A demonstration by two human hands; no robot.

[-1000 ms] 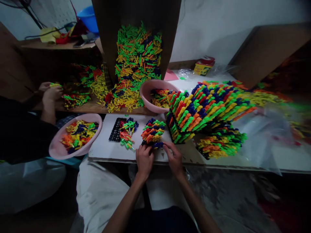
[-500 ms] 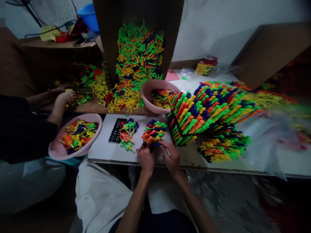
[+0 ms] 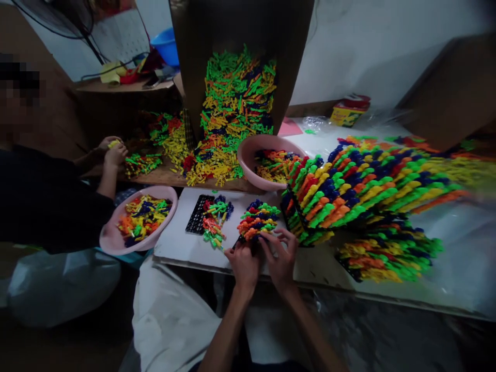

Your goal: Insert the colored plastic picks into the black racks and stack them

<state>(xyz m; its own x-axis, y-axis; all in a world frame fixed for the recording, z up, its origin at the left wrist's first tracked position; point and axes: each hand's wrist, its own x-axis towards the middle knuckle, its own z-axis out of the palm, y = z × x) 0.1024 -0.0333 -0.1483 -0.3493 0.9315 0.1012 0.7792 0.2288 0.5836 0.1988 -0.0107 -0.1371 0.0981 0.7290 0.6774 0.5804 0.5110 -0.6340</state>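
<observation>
A small black tray (image 3: 239, 242) filled with upright plastic sticks (image 3: 259, 219), knobbly-topped in red, orange, green, yellow and dark blue, lies on the white board. My left hand (image 3: 244, 264) is closed on the tray's near left edge. At its near right edge, my right hand (image 3: 280, 257) has its fingertips bent together over the dark blue front row; whatever they pinch is too small to make out. Left of the filled tray are a loose pile of sticks (image 3: 214, 222) and a black grid tray (image 3: 197, 217) with open holes.
Large filled racks (image 3: 341, 191) stand to the right, a smaller one (image 3: 387, 253) in front. Pink basins of pieces sit behind (image 3: 248, 160) and at left (image 3: 110, 235). A carton (image 3: 186, 62) spills pieces at the back. A co-worker's hands (image 3: 114, 152) handle pieces at left.
The view has swung left, so everything sits further right and more of the co-worker shows. My right hand's fingers have lifted and bent slightly; my left hand stays at the tray.
</observation>
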